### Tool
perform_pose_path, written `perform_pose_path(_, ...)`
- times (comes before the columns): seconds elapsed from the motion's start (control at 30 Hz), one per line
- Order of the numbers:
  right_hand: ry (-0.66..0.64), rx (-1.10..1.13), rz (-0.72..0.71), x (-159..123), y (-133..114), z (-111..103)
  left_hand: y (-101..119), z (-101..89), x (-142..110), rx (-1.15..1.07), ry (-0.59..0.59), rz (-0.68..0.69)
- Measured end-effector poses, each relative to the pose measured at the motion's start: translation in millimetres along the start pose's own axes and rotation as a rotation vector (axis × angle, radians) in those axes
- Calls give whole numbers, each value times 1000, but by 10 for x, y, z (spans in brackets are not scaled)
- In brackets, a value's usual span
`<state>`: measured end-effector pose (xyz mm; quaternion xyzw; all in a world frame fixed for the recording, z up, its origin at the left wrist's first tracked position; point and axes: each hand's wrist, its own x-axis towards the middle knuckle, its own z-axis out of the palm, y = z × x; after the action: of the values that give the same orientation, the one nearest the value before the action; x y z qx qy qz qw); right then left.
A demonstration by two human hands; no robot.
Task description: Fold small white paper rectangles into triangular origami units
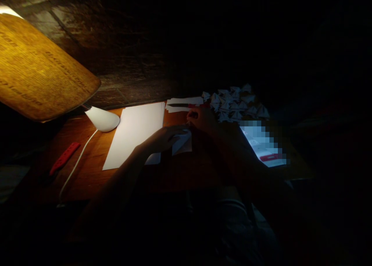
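Observation:
A small folded piece of white paper (182, 143) lies on the wooden table in front of me, partly in shadow. My left hand (164, 139) reaches over it from the left, its fingers closed on the paper's upper part. Just above, my right hand (200, 118) is curled in a pinch, thumb and fingertips together close to my left fingertips. Shadow hides what that pinch holds. Behind my right hand, a knife with a dark blade (178, 105) and a red handle lies on a stack of white paper strips (174, 110).
A stack of white sheets (136, 132) lies left of my hands. Further left stand a lamp with a printed shade (43, 68), its white cord (77, 163) and a red power strip (65, 155). Several folded paper pieces (232, 103) and a lit phone or tablet (263, 145) are right.

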<state>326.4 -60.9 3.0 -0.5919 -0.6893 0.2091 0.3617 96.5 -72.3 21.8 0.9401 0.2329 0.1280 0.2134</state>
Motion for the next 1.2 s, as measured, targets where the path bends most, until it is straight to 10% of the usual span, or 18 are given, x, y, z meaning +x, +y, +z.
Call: perform_pose_path(1.2,-102,64,-13,27,70,-22,-10,1,20,35,-2,19)
